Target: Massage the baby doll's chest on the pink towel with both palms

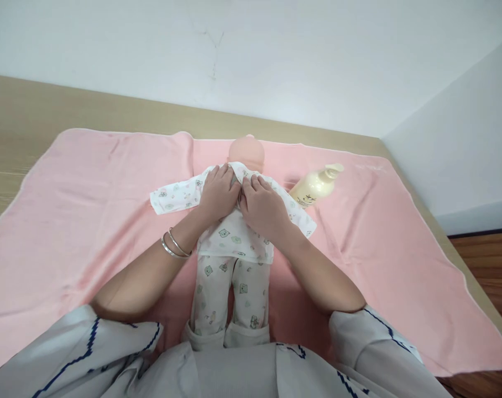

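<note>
A bald baby doll (246, 152) lies stretched out on the pink blanket with its head away from me. It wears a white printed baby shirt (238, 240) and matching trousers (212, 290). The shirt's sleeves are spread out to both sides. My left hand (220, 192), with two silver bangles at the wrist, rests on the upper left of the shirt, fingers stretched toward the collar. Beside it, my right hand (262, 205) lies on the upper right, fingertips at the shirt's middle opening. Both hands have their fingers laid out on the cloth; the thumbs are partly hidden.
A cream pump bottle (315, 187) lies tilted on the blanket, by the doll's right-hand sleeve. The pink blanket (110, 221) covers most of the wooden table (10, 110). A white wall (276, 55) stands behind, and brown wood (487, 271) shows at the right.
</note>
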`<state>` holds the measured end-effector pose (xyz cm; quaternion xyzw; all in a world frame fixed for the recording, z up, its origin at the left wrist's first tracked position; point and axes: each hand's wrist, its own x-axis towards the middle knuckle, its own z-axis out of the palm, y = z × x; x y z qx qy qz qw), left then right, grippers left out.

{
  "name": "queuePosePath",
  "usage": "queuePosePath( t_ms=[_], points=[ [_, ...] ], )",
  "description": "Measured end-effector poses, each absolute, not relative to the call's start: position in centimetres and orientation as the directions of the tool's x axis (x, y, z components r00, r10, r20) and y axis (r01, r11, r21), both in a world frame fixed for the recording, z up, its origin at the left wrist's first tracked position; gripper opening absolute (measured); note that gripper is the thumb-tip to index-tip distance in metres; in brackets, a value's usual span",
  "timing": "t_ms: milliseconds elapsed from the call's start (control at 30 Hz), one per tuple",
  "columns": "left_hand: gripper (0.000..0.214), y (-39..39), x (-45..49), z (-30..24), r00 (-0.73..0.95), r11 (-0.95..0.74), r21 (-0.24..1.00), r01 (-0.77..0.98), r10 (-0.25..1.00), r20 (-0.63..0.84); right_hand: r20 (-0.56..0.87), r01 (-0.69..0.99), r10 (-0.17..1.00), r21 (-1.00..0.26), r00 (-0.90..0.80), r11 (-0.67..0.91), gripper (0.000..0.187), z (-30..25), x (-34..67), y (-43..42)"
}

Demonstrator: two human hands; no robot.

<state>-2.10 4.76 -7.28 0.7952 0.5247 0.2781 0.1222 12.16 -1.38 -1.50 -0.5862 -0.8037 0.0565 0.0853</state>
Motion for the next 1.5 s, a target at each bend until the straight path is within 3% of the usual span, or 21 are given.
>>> queuePosePath(
  t_ms=[167, 333, 967, 1233, 1500],
  points=[
    [0.046, 4.5, -1.8, -7.3, 0.221, -0.344, 0.515, 0.785, 0.932, 0.286, 0.05, 0.922, 0.975, -0.32, -0.215, 0.219, 0.061, -2.5, 12.9, 0.5],
    [0.053, 4.6, -1.7, -7.8, 0.179, -0.309, 0.551, 0.775, 0.944, 0.278, 0.047, 0.926, 0.992, -0.358, -0.116, 0.125, 0.067, -3.7, 13.5, 2.2],
    [0.057, 4.2, -2.1, -6.7, 0.233, -0.323, 0.487, 0.811, 0.943, 0.238, 0.042, 0.93, 0.993, -0.35, -0.109, 0.117, 0.067, -3.4, 13.4, 1.9],
    [0.049, 2.1, -1.2, -4.7, 0.211, -0.279, 0.448, 0.849, 0.958, 0.195, 0.076, 0.925, 0.99, -0.355, -0.119, 0.138, 0.067, -3.7, 13.6, 2.0],
    [0.046, 1.7, -0.8, -5.1, 0.218, -0.307, 0.501, 0.809, 0.948, 0.23, 0.119, 0.927, 0.982, -0.33, -0.146, 0.178, 0.059, -3.9, 14.1, 2.3]
  ],
)
